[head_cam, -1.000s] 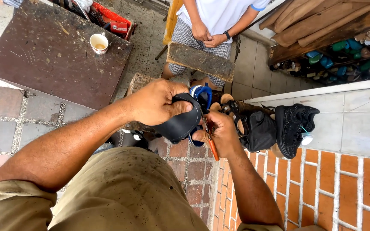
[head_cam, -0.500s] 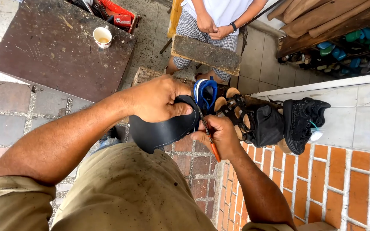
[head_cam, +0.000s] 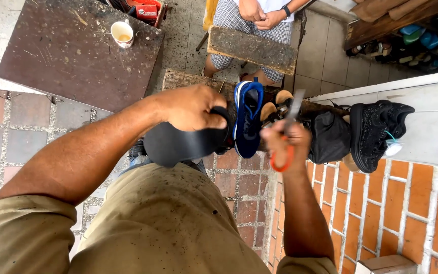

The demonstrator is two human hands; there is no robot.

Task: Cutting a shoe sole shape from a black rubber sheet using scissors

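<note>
Right hand (head_cam: 285, 142) lifted scissors (head_cam: 286, 139) off black sole (head_cam: 181, 144).

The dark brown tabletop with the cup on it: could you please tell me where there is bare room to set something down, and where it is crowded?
The dark tabletop is bare except for the cup near its far edge. The ledge by the blue shoe and black shoes is crowded. The left hand holds a black sole piece; the right hand holds scissors.
</note>
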